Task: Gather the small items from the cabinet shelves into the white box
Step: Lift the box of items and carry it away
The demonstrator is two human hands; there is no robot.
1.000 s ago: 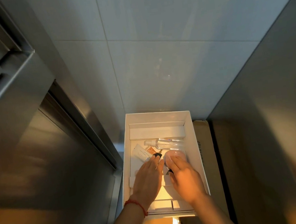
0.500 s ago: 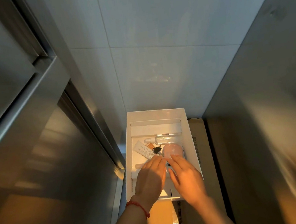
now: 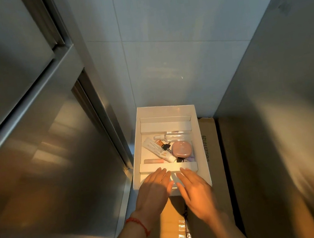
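Head camera looks down on two forearms reaching forward, a red string bracelet on the left wrist. Both the left hand and right hand are flat, fingers straight and together, holding nothing, over the near end of the white box, which sits on a cardboard carton. Farther in lie a white tube, black keys, a pink compact and a clear spray bottle. Beyond rises a tiled wall.
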